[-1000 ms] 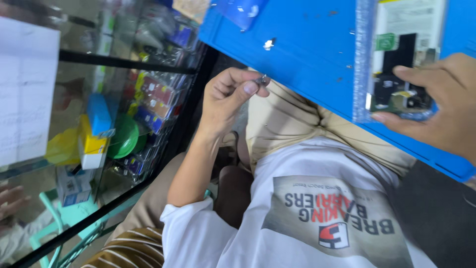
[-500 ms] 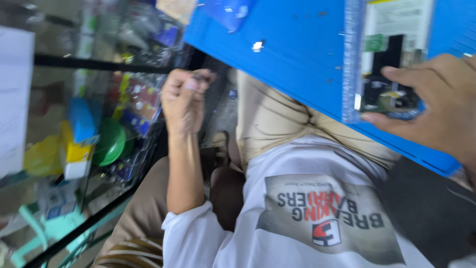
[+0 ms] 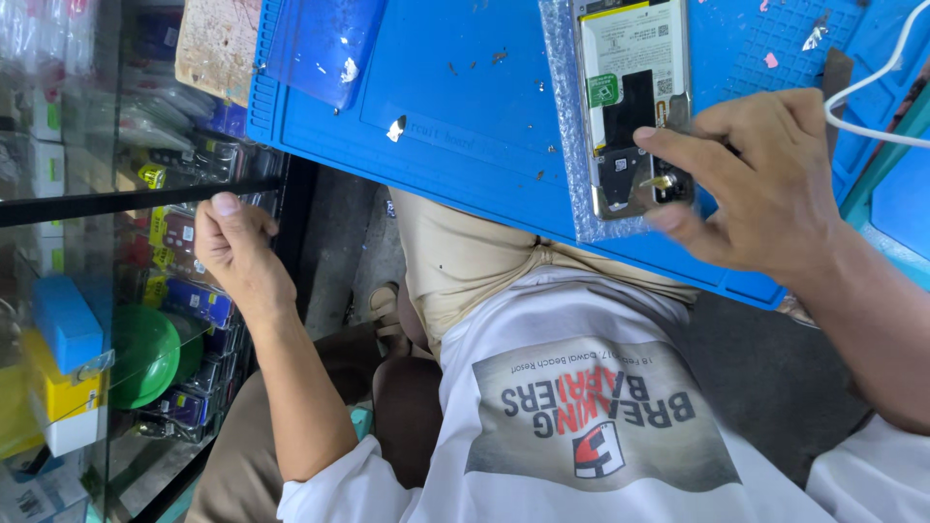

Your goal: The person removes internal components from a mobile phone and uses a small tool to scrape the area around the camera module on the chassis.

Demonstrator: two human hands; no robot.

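Opened phone (image 3: 635, 107) stays pinned on the blue mat (image 3: 465, 107) by the right hand (image 3: 765, 184). Left hand (image 3: 237, 247), loosely closed with no visible contents, has dropped from the desk edge toward the glass case (image 3: 87, 203); work paused.

A glass display case (image 3: 87, 291) with dark frame bars fills the left side, its shelves packed with small coloured packets, a green round dish (image 3: 143, 356), and blue and yellow boxes (image 3: 60, 373). Daylight glares off the glass. Beside the case lies a dark grey floor (image 3: 334, 242). A worn wooden board (image 3: 215, 44) rests at the desk's left corner.
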